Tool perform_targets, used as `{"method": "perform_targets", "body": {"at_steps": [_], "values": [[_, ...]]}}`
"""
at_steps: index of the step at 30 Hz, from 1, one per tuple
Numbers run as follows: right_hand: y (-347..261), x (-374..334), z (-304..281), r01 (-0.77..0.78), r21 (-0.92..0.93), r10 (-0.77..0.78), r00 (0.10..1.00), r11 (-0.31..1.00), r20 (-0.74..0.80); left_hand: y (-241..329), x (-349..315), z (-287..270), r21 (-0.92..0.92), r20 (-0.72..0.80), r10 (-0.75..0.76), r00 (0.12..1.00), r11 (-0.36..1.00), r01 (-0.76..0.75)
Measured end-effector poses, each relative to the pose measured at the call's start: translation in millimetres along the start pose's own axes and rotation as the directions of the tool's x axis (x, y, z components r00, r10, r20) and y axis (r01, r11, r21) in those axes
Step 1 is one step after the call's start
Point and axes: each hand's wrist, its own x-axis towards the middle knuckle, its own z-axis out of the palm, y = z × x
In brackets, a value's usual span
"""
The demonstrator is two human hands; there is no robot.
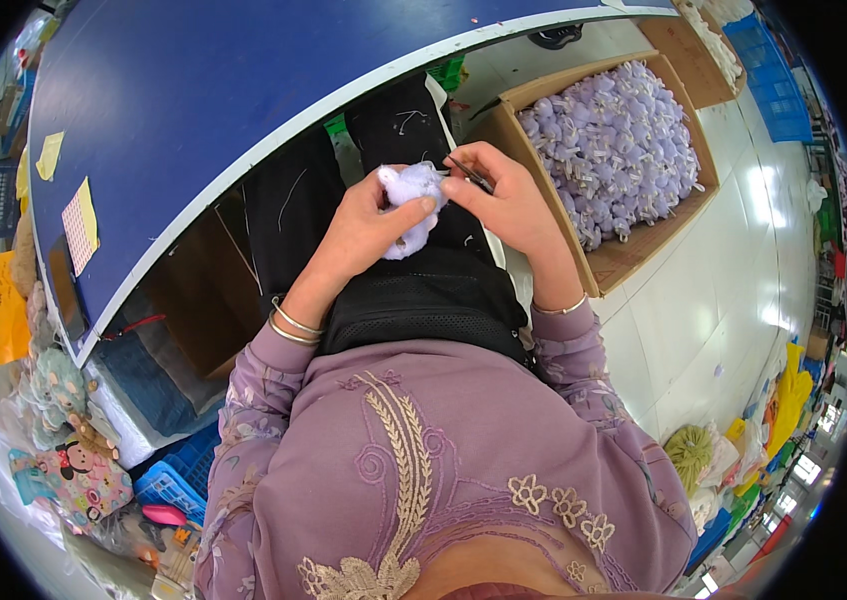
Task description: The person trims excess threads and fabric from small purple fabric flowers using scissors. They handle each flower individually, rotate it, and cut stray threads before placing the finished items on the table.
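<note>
Above my lap, my left hand is closed round a small pale-lilac plush toy, its thumb pressed across the front. My right hand is closed on a thin dark tool, which looks like tweezers or small scissors; the exact kind is hard to make out. The tool's tip meets the upper right edge of the toy, close to my left fingers. Part of the toy is covered by my left thumb and palm.
A cardboard box full of similar lilac plush toys stands on the floor to my right. The blue tabletop stretches ahead and left, with paper slips on it. Blue crates and bagged soft toys lie at lower left.
</note>
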Motion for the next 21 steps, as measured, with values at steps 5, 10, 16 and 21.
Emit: {"method": "perform_targets", "body": {"at_steps": [5, 10, 16, 21], "values": [[-3.2, -3.5, 7.5, -0.052, 0.030, 0.052, 0.999, 0.998, 0.016, 2.0, -1.5, 1.1, 0.143, 0.005, 0.042, 0.999, 0.989, -0.043], [-12.0, 0.5, 0.4, 0.013, -0.096, -0.025, 0.992, 0.995, -0.126, 3.6, -1.1, 1.1, 0.201, 0.017, 0.050, 0.999, 0.978, -0.052], [3.5, 8.7, -51.1, -0.134, -0.171, 0.078, 0.951, 0.976, -0.298, 3.1, 0.7, 2.8, 0.112, 0.031, 0.065, 0.997, 0.991, -0.068], [-5.9, -2.2, -34.4, -0.322, 0.112, 0.321, 0.947, 0.940, 0.026, 7.3, -1.6, 4.3, 0.032, 0.059, 0.115, 0.992, 0.993, -0.117]]}}
